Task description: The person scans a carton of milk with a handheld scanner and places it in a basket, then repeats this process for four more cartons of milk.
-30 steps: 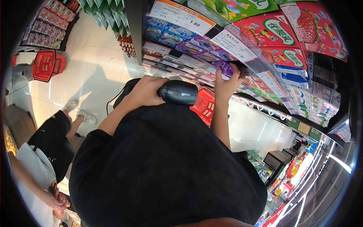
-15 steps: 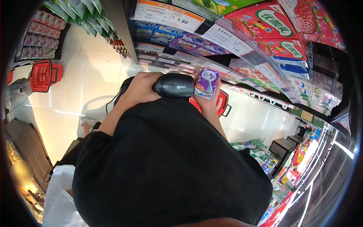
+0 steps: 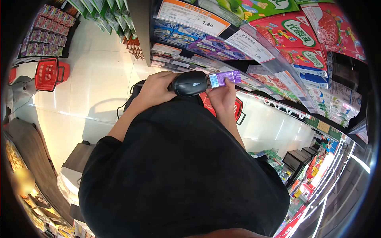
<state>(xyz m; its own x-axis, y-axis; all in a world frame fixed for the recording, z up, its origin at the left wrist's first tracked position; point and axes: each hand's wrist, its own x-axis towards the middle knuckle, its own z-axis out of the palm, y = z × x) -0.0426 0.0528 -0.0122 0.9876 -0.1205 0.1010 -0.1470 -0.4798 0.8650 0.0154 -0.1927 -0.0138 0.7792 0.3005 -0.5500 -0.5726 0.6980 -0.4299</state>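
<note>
A black handheld scanner [image 3: 190, 83] is gripped in my left hand [image 3: 156, 90], its rounded head pointing right. Right beside it, my right hand [image 3: 223, 97] holds a small purple carton [image 3: 227, 78] between thumb and fingers. The carton lies sideways, and a white label with a barcode shows on its end nearest the scanner. The scanner head is very close to that end; whether they touch is unclear.
Shelves with red cartons [image 3: 291, 33] and price tags [image 3: 193, 18] rise at the upper right. A red basket [image 3: 238, 109] is below my right hand. Another red basket [image 3: 49, 74] stands at the left. A grey-topped counter [image 3: 29, 148] is at the lower left.
The purple carton has turned from upright, with its printed front showing, to sideways, with its barcode side showing. The scanner has shifted slightly right. The person in white at the lower left is less visible.
</note>
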